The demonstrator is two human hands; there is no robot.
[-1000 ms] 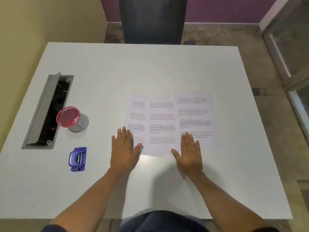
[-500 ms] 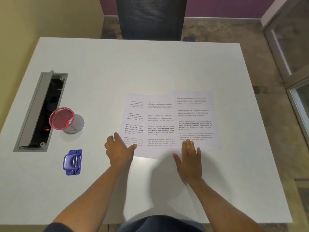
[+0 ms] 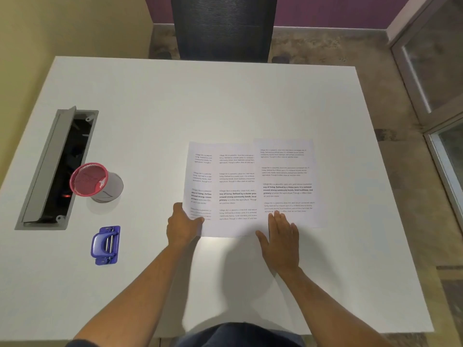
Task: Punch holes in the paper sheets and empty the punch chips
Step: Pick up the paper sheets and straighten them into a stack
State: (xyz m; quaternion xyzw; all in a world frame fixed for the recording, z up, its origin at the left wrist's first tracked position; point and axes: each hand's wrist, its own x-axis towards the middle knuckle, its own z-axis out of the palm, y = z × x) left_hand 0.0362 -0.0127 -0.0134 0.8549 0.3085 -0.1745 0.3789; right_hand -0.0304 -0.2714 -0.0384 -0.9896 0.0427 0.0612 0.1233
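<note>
Three printed paper sheets (image 3: 250, 181) lie overlapping in the middle of the white table (image 3: 175, 108). My left hand (image 3: 184, 226) pinches the near left corner of the leftmost sheet, thumb on top and fingers curled at its edge. My right hand (image 3: 281, 237) rests flat, fingers spread, on the near edge of the rightmost sheet. A blue hole punch (image 3: 105, 245) sits alone on the table to the left of my left arm, untouched.
A red mesh cup (image 3: 90, 180) stands at the left, beside an open grey cable tray (image 3: 56, 169) sunk into the table. A dark chair back (image 3: 223, 28) is past the far edge. A glass door (image 3: 438, 71) is at the right.
My left hand went from lying flat on the leftmost sheet to curling and gripping its near left corner. My right hand stayed flat on the right sheet.
</note>
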